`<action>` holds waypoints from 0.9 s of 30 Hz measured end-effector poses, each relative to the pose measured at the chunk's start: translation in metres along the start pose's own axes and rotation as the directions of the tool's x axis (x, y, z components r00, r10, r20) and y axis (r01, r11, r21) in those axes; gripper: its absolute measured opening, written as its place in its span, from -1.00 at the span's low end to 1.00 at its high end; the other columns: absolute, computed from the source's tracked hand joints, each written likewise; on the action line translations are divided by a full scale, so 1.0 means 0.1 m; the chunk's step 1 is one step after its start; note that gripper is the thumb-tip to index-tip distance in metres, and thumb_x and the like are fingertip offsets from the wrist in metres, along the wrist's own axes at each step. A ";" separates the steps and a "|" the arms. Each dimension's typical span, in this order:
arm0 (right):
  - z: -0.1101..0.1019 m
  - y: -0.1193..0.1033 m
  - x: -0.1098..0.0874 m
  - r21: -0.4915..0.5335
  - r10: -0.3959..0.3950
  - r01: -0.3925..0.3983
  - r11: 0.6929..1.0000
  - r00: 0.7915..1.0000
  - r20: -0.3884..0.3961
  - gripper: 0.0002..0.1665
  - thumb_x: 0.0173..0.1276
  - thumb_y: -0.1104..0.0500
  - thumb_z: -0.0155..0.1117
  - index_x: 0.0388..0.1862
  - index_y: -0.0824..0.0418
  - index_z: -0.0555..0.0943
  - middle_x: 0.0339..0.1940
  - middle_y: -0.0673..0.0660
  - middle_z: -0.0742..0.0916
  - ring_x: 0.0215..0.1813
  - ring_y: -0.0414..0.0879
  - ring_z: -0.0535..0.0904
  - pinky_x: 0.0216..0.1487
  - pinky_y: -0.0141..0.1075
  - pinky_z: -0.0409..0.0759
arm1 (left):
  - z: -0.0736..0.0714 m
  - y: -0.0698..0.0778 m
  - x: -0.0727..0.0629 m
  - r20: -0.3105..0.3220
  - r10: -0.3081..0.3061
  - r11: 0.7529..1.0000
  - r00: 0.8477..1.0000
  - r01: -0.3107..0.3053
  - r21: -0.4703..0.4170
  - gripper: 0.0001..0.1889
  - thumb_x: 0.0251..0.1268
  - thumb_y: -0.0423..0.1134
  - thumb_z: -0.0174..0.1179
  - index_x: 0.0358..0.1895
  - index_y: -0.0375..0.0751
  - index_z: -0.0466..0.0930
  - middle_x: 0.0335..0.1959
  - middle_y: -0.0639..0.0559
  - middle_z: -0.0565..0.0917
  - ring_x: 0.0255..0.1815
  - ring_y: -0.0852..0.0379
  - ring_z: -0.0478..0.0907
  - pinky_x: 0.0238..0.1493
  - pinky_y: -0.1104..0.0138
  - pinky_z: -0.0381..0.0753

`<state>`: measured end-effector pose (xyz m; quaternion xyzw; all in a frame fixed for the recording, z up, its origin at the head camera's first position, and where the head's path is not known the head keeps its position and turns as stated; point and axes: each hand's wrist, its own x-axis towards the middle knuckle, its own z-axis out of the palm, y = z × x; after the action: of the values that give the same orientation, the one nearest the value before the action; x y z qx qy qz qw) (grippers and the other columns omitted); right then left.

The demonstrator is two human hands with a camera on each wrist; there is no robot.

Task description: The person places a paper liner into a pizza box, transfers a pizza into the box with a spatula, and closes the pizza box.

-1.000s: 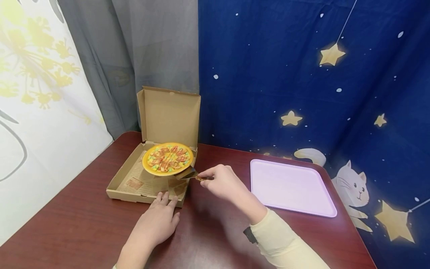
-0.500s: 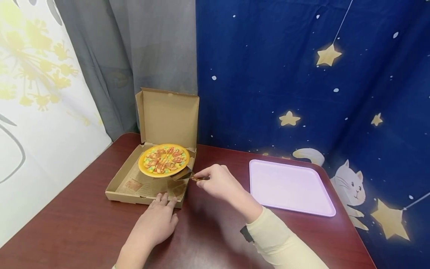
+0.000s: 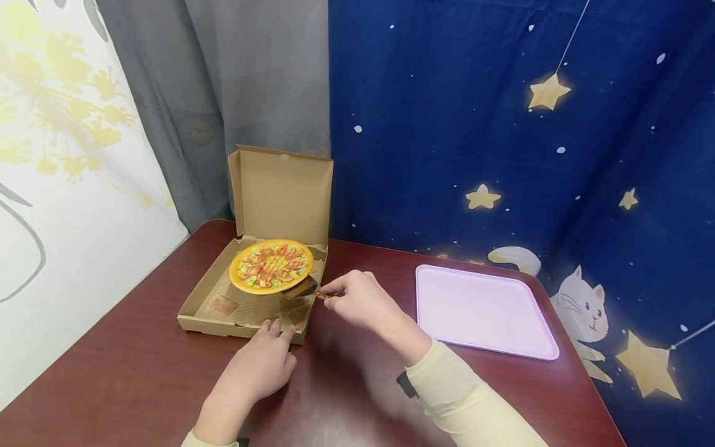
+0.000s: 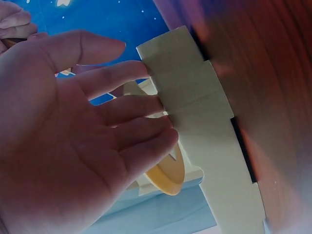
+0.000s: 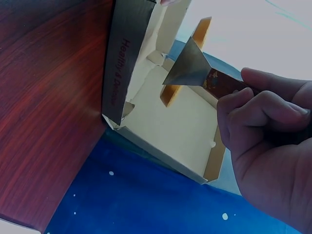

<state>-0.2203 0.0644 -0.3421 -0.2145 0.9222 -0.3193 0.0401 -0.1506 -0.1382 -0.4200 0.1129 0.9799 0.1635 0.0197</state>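
Observation:
In the head view, a pizza (image 3: pixel 271 267) with an orange-yellow rim and colourful toppings is over the open cardboard pizza box (image 3: pixel 208 302), raised above its paper-lined floor. Under its right edge lies the metal blade of a pizza server (image 5: pixel 189 66). My right hand (image 3: pixel 364 300) grips the brown handle, fingers curled round it, just right of the box. My left hand (image 3: pixel 261 362) has its fingers extended, with the fingertips resting at the top edge of the box's front wall (image 4: pixel 192 92). From the left wrist, the pizza's rim shows partly hidden behind the fingers.
A pale lilac tray (image 3: pixel 485 310) lies on the right side of the dark red table (image 3: pixel 112 360). The box lid (image 3: pixel 283 195) stands upright at the back. Grey and star-patterned blue curtains (image 3: pixel 436 124) hang behind the table.
The pizza has shifted a little left over the box, and my right hand with the pizza server has followed it left. My left hand stays at the box's front edge.

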 end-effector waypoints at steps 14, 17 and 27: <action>0.05 -0.05 0.08 -0.029 0.017 -0.016 0.999 0.999 0.035 -0.71 0.40 0.18 0.39 0.04 0.01 0.88 -0.03 -0.04 0.90 -0.15 -0.26 0.68 -0.09 -0.32 0.66 | -0.01 -0.02 0.01 0.012 -0.005 1.000 1.000 0.005 -0.001 -0.45 0.39 -0.26 0.22 0.39 -0.45 0.56 0.45 -0.57 0.49 0.57 -0.54 0.35 0.53 -0.27 0.41; 0.06 -0.06 0.10 -0.034 0.019 -0.018 0.999 0.999 0.035 -0.71 0.39 0.19 0.39 0.03 0.00 0.88 -0.04 -0.04 0.90 -0.17 -0.25 0.67 -0.11 -0.32 0.65 | -0.01 -0.02 0.01 0.013 -0.002 1.000 1.000 0.002 0.001 -0.45 0.39 -0.25 0.22 0.39 -0.44 0.56 0.46 -0.56 0.48 0.57 -0.53 0.34 0.54 -0.27 0.41; 0.13 -0.08 0.12 -0.050 0.008 -0.007 0.999 1.000 0.029 -0.72 0.38 0.19 0.38 0.01 0.05 0.89 -0.09 -0.03 0.91 -0.25 -0.22 0.63 -0.21 -0.35 0.59 | -0.02 -0.03 -0.01 0.017 0.004 1.000 1.000 -0.004 -0.010 -0.43 0.39 -0.26 0.23 0.41 -0.46 0.53 0.48 -0.57 0.45 0.59 -0.53 0.32 0.55 -0.27 0.39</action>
<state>-0.2258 0.0462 -0.3467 -0.2164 0.9300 -0.2930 0.0493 -0.1501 -0.1414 -0.4192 0.1161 0.9786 0.1673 0.0282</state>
